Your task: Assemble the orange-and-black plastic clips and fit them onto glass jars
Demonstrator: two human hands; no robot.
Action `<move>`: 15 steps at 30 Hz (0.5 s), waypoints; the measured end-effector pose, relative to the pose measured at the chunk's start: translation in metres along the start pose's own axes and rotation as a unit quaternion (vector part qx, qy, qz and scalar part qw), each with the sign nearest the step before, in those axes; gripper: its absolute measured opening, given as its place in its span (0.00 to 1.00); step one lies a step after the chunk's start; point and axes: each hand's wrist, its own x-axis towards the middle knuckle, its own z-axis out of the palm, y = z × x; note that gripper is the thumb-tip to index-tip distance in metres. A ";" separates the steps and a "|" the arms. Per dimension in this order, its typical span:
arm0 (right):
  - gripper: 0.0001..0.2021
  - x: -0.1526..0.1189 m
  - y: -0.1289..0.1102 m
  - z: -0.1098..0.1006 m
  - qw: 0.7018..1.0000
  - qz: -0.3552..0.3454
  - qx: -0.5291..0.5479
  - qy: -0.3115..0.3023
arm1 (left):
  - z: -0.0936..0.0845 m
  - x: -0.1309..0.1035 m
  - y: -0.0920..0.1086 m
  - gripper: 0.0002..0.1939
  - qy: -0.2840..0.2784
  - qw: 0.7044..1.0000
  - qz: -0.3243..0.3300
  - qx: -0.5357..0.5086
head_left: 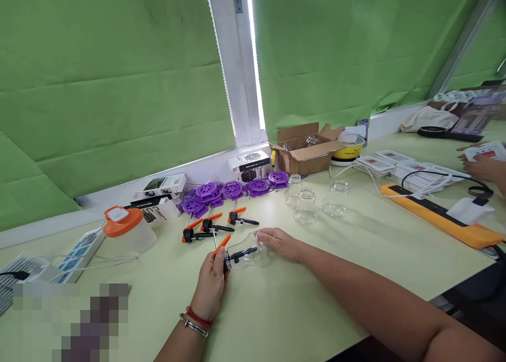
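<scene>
My left hand [210,284] is closed round a black pump top with an orange lever [224,244]. Its dark tube reaches into a clear bottle [248,262] that lies on its side above the table. At the bottle's other end, my right hand [276,242] grips the clear wall with bent fingers. Whether the top is screwed on cannot be made out. Just beyond lie three similar black and orange pump tops [217,226]. Several clear bottles [306,209] stand to the right of them, behind my right hand.
Purple spoked discs [207,192] lie in a row at the back, before small printed boxes [249,164] and an open carton [308,159]. Left stands an orange-lidded jug [128,227] by a power strip [81,256]. Right are an orange strip [438,214], white cards [419,172] and another person's hands [484,167].
</scene>
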 end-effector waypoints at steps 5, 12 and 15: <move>0.26 -0.001 -0.001 -0.001 1.000 0.010 -0.005 -0.004 | 0.001 0.001 -0.003 0.24 0.004 1.000 0.007 -0.010; 0.27 -0.003 -0.005 -0.004 1.000 0.025 0.003 -0.010 | -0.001 0.005 -0.010 0.23 0.003 0.998 0.048 0.031; 0.27 -0.003 -0.005 -0.005 1.000 0.021 0.010 -0.013 | -0.004 0.007 -0.013 0.23 -0.002 0.995 0.078 0.067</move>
